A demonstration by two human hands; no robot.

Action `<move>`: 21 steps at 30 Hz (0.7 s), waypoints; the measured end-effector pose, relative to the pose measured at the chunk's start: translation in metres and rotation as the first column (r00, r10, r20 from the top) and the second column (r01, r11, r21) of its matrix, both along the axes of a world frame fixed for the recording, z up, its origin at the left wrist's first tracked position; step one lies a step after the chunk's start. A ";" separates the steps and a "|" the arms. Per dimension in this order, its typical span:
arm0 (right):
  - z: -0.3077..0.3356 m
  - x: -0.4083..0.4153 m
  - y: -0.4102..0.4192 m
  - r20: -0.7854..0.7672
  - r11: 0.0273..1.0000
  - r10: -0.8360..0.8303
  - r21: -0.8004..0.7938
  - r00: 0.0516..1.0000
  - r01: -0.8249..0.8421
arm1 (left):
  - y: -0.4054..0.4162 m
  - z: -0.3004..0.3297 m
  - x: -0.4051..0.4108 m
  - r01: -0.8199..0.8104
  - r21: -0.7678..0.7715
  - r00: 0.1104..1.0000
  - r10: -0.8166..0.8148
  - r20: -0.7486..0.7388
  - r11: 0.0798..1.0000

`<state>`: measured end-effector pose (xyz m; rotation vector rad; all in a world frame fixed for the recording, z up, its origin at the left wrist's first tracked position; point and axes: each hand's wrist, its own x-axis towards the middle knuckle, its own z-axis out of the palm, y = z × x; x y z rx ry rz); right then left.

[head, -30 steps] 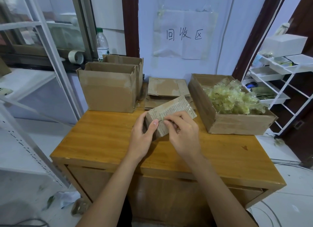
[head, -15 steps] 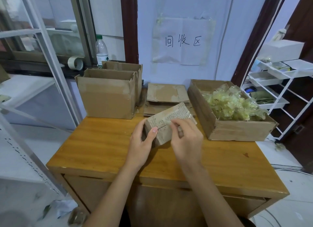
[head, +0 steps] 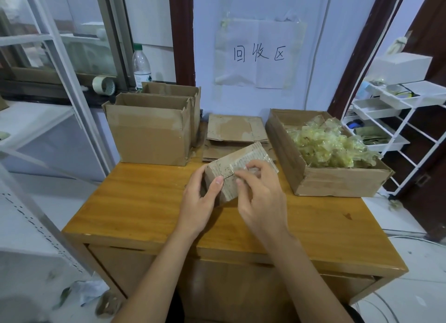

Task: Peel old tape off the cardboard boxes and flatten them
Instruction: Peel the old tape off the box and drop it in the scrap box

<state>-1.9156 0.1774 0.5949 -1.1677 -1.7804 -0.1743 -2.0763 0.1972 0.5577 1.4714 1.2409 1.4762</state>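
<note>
Here's the small brown cardboard box (head: 237, 168), tilted on the near middle of the yellow-brown wooden table (head: 144, 202), and both hands are on it. The left hand (head: 201, 201) wraps the box's near-left corner, thumb pressed flat on the front face, fingers curled round the side: a firm bracing hold. The right hand (head: 261, 199) comes in over the top face, fingers bent, thumb and forefinger pinching at a strip of clear glossy tape (head: 251, 169) that runs across the lid seam. Whether a loose end is actually caught between them I cannot tell; the fingertips hide that spot.

So this looks like the peeling step, right at the start of a strip. The next move, by my reading, calls for a secure nip on the tape's edge and a low, steady pull along the seam while the left hand keeps the box from sliding.

Around them: on the far left, two open brown cardboard boxes (head: 149, 139) stand touching each other, yet to be flattened. Far middle, a stack of flattened cardboard sheets (head: 235, 129) lies against the wall. To the right, a shallow brown cardboard tray (head: 337, 182) holds a heap of crumpled yellowish tape (head: 330, 145), the obvious home for the next strip.
</note>
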 end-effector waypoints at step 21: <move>0.012 0.012 0.021 -0.025 0.984 0.176 0.001 0.984 -0.176 | -0.002 0.003 0.000 0.014 -0.014 0.998 -0.014 0.059 1.000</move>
